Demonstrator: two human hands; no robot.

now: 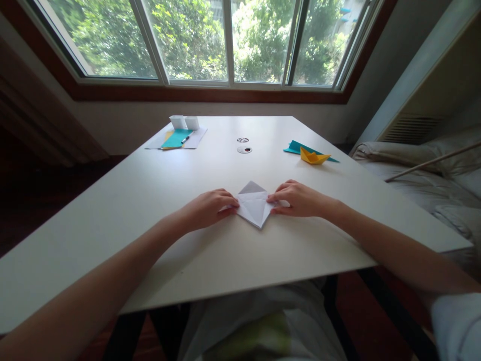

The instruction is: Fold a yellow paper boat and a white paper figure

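Both hands close on the opposite sides of one folded white paper (pixel 255 206), the left hand (pixel 210 206) at its left edge and the right hand (pixel 295 199) at its right. Thumb and fingers on each side pinch the paper at the edge, though the fingertips hide the side corners, so how far these reach under the grip cannot be told. It lies directly between the hands, touching both, with neither clearly nearer; its visible shape is a diamond whose line from far tip to near tip runs away from the body, the near tip slightly to the right. A shaded flap forms the far tip, and a crease crosses the paper from hand to hand below it. All this rests on a white table (pixel 131 200), close to the near edge. Beyond the paper are two round discs (pixel 244 150) in the tabletop. Farther off on the right, a yellow paper boat (pixel 314 157) stands just in front of a teal folded paper (pixel 294 146). Far left, a teal sheet (pixel 177 137) lies over a yellow sheet (pixel 167 136) and white sheets (pixel 198 136), with a pen (pixel 187 137) and two white blocks (pixel 178 122) there too. Behind is a window (pixel 191 45).
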